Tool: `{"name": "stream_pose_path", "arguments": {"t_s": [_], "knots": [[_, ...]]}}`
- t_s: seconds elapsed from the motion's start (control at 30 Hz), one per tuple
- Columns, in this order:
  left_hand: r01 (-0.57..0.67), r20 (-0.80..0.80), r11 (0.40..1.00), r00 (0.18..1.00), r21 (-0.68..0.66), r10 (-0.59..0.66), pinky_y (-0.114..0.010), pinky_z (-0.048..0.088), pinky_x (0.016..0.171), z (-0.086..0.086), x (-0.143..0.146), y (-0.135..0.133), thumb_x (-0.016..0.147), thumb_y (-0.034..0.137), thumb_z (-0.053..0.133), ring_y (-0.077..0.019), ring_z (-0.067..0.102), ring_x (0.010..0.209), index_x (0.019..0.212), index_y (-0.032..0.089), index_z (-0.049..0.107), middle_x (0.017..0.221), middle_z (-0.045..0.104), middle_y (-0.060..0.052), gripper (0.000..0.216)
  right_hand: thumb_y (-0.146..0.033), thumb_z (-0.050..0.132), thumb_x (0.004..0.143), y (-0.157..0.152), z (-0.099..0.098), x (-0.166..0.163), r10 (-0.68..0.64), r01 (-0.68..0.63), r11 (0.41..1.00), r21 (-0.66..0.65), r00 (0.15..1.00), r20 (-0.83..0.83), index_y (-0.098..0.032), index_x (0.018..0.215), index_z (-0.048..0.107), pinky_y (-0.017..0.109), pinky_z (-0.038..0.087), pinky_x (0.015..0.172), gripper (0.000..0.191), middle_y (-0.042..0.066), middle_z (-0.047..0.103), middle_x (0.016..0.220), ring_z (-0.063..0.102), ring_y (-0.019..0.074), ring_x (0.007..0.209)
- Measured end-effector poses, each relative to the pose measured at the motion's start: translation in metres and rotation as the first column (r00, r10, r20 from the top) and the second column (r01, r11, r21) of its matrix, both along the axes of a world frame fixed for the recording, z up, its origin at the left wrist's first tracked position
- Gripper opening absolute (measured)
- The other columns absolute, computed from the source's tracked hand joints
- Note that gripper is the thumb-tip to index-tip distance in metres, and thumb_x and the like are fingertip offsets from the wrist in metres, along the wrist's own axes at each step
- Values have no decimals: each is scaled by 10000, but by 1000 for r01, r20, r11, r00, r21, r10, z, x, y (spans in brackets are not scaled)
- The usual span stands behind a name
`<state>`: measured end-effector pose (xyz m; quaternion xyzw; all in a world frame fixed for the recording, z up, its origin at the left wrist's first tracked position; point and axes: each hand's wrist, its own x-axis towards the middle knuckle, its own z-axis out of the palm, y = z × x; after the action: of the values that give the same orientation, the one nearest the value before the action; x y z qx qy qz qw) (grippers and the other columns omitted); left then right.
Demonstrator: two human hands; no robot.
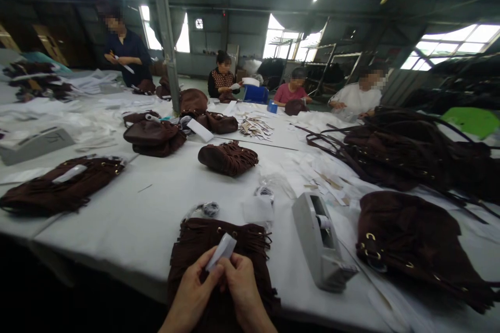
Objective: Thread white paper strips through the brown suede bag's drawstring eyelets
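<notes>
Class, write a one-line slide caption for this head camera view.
Both hands, left hand and right hand, pinch a small white paper strip over a brown fringed bag beside a tape dispenser.

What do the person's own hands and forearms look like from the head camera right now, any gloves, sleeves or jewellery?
Both are bare: the left hand and the right hand wear no gloves, and no rings or watch show. The forearms rising from the bottom edge are uncovered too, with no sleeve or cuff in view. Fingernails look short and unpainted.
</notes>
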<state>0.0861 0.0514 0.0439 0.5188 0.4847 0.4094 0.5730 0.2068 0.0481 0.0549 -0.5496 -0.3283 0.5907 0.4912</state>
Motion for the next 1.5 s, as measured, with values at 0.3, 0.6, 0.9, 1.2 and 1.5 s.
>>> {"name": "stream_pose_path", "arguments": {"t_s": [0.3,0.6,0.9,1.2,1.5], "knots": [[-226,-41,974,973,13,227,-312,453,942,-8,5,-8,750,488,670,-273,578,1103,1059,232,706,1111,684,-42,403,-308,612,695,-1,0,-1,-5,8,999,44,998,-60,-78,768,695,170,302,382,255,1,552,546,406,59,431],[-344,-66,920,930,186,361,-227,474,796,-24,0,-14,732,432,713,-216,618,934,967,260,738,926,685,-24,293,-332,643,695,1,-1,0,56,-55,998,32,997,-50,-90,719,679,176,299,383,246,3,560,544,419,67,434],[-210,-148,890,945,405,290,-257,492,722,-23,-7,-13,790,336,654,-208,626,780,887,288,766,811,654,-48,155,-303,674,661,-1,-7,-2,20,-20,1000,-1,977,-211,-104,624,634,179,307,401,207,-14,540,498,407,56,408],[6,-243,881,962,473,124,-261,505,754,-14,-23,-6,851,281,563,-210,631,817,1019,322,730,875,661,-70,240,-387,758,637,-2,6,4,55,-69,997,-20,908,-415,-85,714,667,183,420,483,325,37,611,613,515,84,516],[-94,-165,952,975,290,147,-309,507,839,5,-18,-9,782,376,640,-248,626,928,1061,234,705,995,672,-95,320,-583,712,666,6,1,4,85,-83,996,18,989,-124,-76,688,657,194,385,430,511,33,598,535,481,80,421]]}}
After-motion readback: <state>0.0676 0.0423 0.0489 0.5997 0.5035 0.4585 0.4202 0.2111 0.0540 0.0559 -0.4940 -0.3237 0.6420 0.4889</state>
